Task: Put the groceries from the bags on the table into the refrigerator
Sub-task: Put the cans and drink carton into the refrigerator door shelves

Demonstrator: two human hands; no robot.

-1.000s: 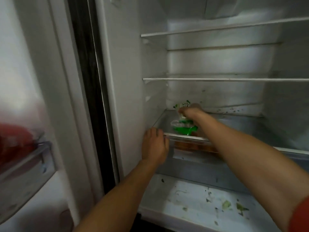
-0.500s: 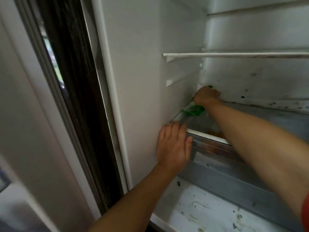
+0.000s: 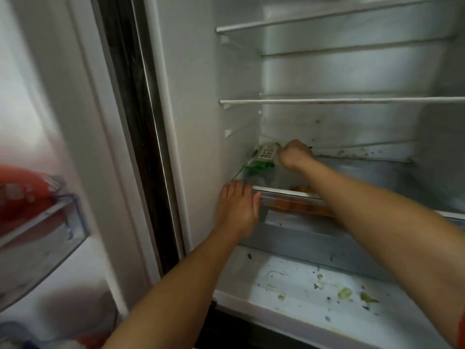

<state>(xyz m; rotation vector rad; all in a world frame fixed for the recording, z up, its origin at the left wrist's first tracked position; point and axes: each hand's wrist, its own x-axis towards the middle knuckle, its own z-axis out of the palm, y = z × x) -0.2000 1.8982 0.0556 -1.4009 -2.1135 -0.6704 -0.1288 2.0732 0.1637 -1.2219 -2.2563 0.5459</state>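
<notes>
The person leans into the open refrigerator (image 3: 191, 122) with both arms out. The right hand (image 3: 294, 153) reaches deep, its fingers curled shut around the upper end of a green-and-white packet (image 3: 263, 158), which sits just to the left of that hand, pushed against the left inner wall at the back corner of the lowest glass shelf (image 3: 377, 172). The left hand (image 3: 237, 207) lies flat and spread, palm down, on the front left corner of that same shelf, bracing rather than holding anything. Below both hands, through the clear front of the drawer (image 3: 297, 205), something orange shows, too blurred to name. The packet looks like a soft, thin plastic bag, light and easily crumpled; I'd judge it slumps if let go carelessly, so a pinch at the sealed top, where the right hand has it, seems the sensible place, with the wall taking its weight on the far side. Nothing about it looks fragile, though the film could be slick. Above the hands the two upper shelves (image 3: 352, 100) stand bare. Far left of the left hand, a red bag (image 3: 22, 190) rests in the door bin (image 3: 63, 222).
</notes>
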